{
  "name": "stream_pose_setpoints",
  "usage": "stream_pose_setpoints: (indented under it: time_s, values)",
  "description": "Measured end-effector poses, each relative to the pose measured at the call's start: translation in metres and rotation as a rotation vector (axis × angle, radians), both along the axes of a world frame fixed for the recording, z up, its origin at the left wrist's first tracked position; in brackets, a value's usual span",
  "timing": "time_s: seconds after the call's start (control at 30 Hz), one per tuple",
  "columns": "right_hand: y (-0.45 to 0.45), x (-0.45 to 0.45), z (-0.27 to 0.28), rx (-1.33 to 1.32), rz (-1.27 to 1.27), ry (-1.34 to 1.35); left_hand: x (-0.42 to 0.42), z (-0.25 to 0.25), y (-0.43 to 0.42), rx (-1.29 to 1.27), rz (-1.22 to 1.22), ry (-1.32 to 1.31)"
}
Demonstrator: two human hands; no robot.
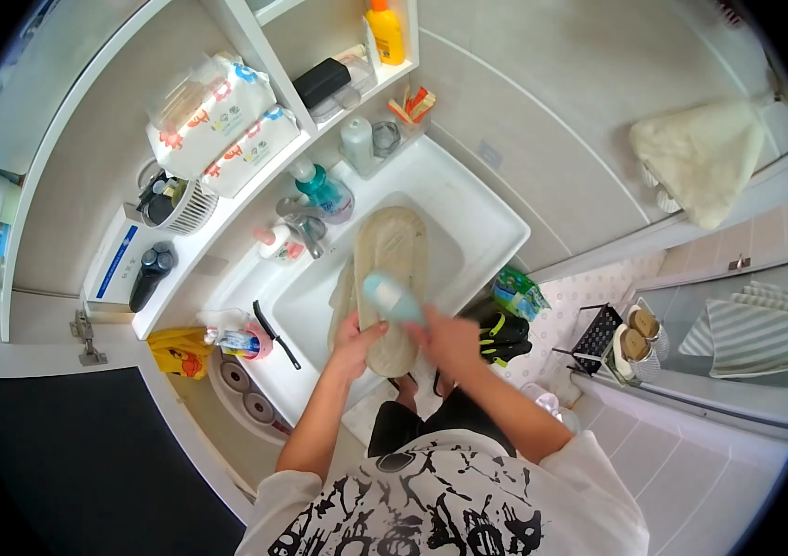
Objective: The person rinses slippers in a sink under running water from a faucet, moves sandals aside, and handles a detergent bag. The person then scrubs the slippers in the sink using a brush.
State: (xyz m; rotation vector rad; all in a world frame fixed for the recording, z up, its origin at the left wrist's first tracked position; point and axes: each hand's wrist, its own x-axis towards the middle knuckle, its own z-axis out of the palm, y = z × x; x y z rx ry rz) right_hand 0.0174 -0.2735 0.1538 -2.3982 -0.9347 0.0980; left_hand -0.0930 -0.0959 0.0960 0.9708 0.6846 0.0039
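Observation:
Over the sink, my left hand (pixel 354 347) is closed on the near left edge of a beige slipper (pixel 392 241), its long flat sole facing up. A second beige piece of similar shape (pixel 343 301) lies partly hidden beneath it on the left. My right hand (pixel 450 345) is wrapped round a light blue scrubbing brush (pixel 388 295), smeared by motion, which lies across the middle of the sole. Whether its bristles touch the sole is hidden. The white sink (pixel 491 218) surrounds both pieces, and a chrome faucet (pixel 306 225) stands just behind them.
A teal pump bottle (pixel 327 195) and a white pump bottle (pixel 280 243) flank the faucet. On the left rim lies a black-handled tool (pixel 275 335) beside a pink cup (pixel 250 343). An open cabinet shelf (pixel 227 199) holds wipes and a shaver (pixel 151 275).

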Motion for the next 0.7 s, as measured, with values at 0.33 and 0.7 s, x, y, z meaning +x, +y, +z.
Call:
stream_pose_setpoints:
  time_s: [0.33,0.7]
  values:
    - [-0.028,0.059,-0.034,-0.205,-0.128,0.042,-0.006,0.0,-0.011,-0.04,-0.003,0.062]
    - [-0.064,-0.011,-0.077,-0.315,0.028,0.188,-0.035,-0.069,-0.004,-0.025,-0.193,0.409]
